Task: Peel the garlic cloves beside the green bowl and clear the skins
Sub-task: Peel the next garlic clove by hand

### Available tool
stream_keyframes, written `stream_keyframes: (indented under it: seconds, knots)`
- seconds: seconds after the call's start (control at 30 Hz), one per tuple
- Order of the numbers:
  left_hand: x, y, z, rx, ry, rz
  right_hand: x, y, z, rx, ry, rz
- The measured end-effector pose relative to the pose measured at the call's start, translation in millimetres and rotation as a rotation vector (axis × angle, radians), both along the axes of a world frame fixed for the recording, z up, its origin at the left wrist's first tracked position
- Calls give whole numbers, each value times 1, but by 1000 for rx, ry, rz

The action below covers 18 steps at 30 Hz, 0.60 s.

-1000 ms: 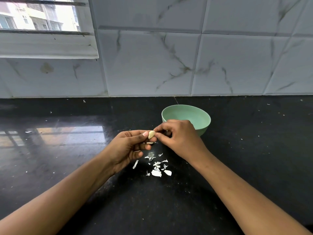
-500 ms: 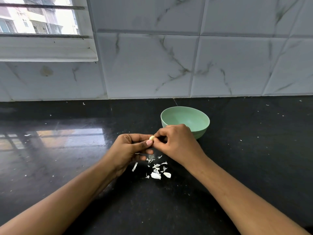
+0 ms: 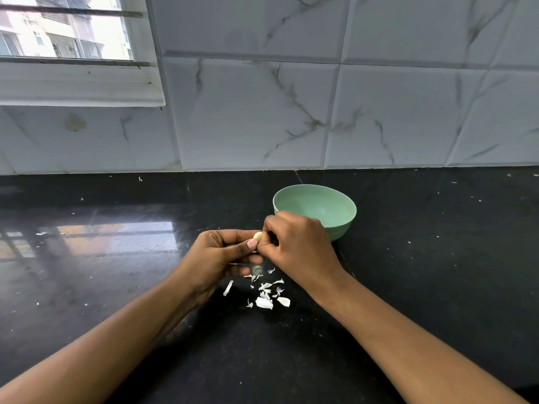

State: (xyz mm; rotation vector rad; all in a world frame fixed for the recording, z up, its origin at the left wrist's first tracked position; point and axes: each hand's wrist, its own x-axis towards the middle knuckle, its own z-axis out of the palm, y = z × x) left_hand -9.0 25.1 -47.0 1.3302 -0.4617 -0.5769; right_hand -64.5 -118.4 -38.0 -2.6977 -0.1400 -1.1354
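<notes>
Left hand (image 3: 220,255) and right hand (image 3: 299,243) pinch garlic clove (image 3: 257,236) near green bowl (image 3: 345,224).

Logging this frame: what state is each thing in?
garlic clove, pinched between both hands, visible part bare.
left hand, pinches the clove.
right hand, pinches the clove.
green bowl, upright, visible inside empty.
garlic skins, loose on the counter, uncleared.
</notes>
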Motion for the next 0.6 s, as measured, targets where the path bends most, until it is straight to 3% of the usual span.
stream_keyframes:
  seconds: [0.27,0.43,0.6]
  knots:
    - [0,0,2,-25,94,-16,3,-18,5,574,208,130]
    - [2,3,4,-39,116,21,3,-19,6,432,297,181]
    - [1,3,5,20,32,56,3,-15,3,335,230,134]
